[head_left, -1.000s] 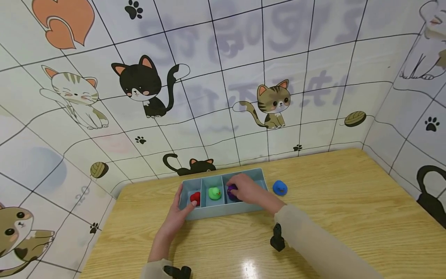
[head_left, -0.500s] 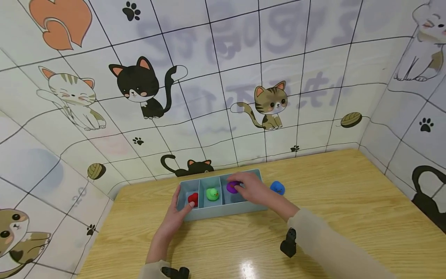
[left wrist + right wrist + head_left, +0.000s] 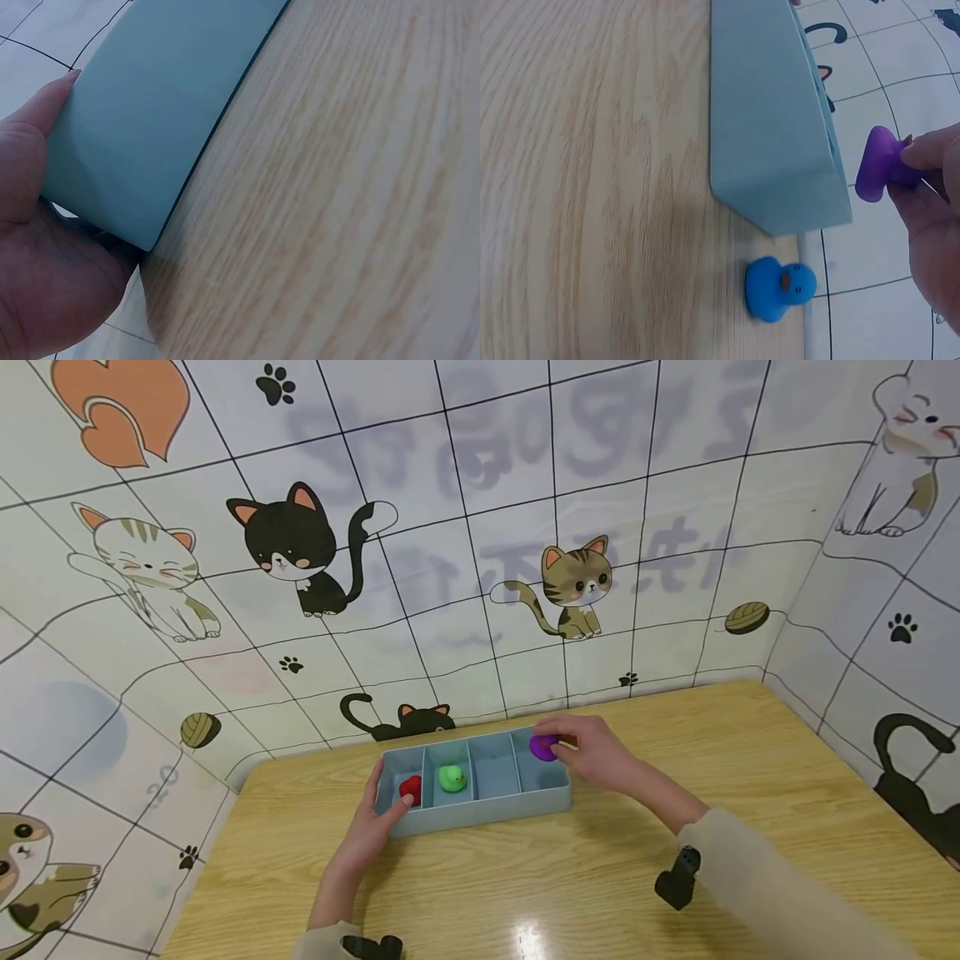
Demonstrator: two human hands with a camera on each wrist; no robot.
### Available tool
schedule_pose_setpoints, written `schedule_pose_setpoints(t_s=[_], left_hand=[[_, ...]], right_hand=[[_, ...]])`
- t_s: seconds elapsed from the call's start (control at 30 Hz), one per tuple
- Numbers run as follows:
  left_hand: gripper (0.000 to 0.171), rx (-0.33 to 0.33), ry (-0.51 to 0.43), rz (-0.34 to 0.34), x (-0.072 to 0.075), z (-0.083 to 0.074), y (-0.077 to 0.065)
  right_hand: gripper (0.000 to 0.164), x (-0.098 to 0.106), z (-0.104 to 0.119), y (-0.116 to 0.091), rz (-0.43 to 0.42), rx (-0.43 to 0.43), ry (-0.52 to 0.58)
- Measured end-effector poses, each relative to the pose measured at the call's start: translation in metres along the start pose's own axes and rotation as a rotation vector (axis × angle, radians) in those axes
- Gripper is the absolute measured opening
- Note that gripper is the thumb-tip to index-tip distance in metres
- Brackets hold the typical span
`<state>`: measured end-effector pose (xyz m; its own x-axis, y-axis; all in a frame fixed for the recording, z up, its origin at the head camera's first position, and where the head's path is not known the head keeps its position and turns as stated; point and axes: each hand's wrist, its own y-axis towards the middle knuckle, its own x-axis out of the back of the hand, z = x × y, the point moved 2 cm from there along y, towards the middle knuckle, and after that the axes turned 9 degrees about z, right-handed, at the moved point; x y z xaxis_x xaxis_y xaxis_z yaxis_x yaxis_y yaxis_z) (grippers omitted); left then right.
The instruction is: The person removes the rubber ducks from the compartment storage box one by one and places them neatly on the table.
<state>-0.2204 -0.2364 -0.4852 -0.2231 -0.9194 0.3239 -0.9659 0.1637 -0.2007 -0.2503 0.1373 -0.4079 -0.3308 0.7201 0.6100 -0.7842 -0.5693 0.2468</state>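
Observation:
A light blue divided box point(image 3: 480, 815) lies on the table with its compartments in a row. My left hand point(image 3: 367, 827) grips its left end, thumb over the front rim. A red toy point(image 3: 411, 789), partly behind that thumb, sits in the leftmost compartment. Beside it a green rubber duck point(image 3: 452, 778) occupies the second one. Between thumb and fingers my right hand point(image 3: 600, 756) pinches a purple rubber duck point(image 3: 542, 747), raised above the rightmost compartment. In the right wrist view a blue rubber duck point(image 3: 776, 289) stands on the table by the box's right end; the right hand hides it from the head view.
The wooden table point(image 3: 465, 893) reaches back to a cat-printed wall cloth point(image 3: 450, 593). More of the same cloth rises at the left and right sides. Bare wood extends in front of the box and to its right.
My right hand has lifted the purple duck out of the third compartment and carried it right, over the rightmost one. It now covers the blue duck in the head view. The left hand keeps its hold.

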Motion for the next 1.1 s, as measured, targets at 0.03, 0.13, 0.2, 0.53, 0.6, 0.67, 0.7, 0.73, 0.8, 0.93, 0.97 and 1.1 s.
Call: schedule_pose_setpoints(t_s=[0.03,0.13,0.2,0.53,0.6,0.67,0.7,0.73,0.8,0.93,0.97,1.1], left_hand=[[0.093,0.003,0.002,-0.001,0.000,0.000,0.000],[0.093,0.007,0.004,-0.001,0.001,0.001,0.000],[0.093,0.015,0.005,-0.003,0.001,0.002,0.000],[0.094,0.015,0.022,0.006,0.000,0.005,0.001],[0.094,0.013,0.021,0.007,0.000,0.005,0.001],[0.093,0.008,0.014,0.007,0.000,0.005,0.001],[0.093,0.006,0.010,0.007,0.000,0.005,0.001],[0.093,0.004,0.007,0.006,0.000,0.005,0.001],[0.093,0.004,0.005,0.006,0.000,0.005,0.001],[0.093,0.014,0.015,0.009,0.000,0.004,0.000],[0.093,0.017,0.018,0.010,0.000,0.004,0.000],[0.093,0.018,0.025,0.013,0.001,0.003,-0.001]], right_hand=[[0.032,0.003,-0.002,-0.002,0.003,-0.005,0.022],[0.032,0.010,-0.008,-0.008,0.012,-0.020,0.059],[0.032,0.015,-0.011,-0.012,0.019,-0.027,0.064],[0.028,0.039,-0.028,-0.035,0.009,-0.050,0.018],[0.029,0.045,-0.033,-0.039,0.006,-0.066,0.015],[0.030,0.050,-0.037,-0.042,0.002,-0.082,0.002],[0.030,0.053,-0.039,-0.043,-0.002,-0.088,-0.004],[0.030,0.055,-0.042,-0.045,-0.005,-0.094,-0.007],[0.029,0.058,-0.046,-0.046,-0.012,-0.101,-0.021],[0.028,0.059,-0.057,-0.050,-0.026,-0.134,-0.051],[0.028,0.058,-0.060,-0.050,-0.025,-0.144,-0.055],[0.026,0.057,-0.071,-0.053,-0.006,-0.179,-0.070]])
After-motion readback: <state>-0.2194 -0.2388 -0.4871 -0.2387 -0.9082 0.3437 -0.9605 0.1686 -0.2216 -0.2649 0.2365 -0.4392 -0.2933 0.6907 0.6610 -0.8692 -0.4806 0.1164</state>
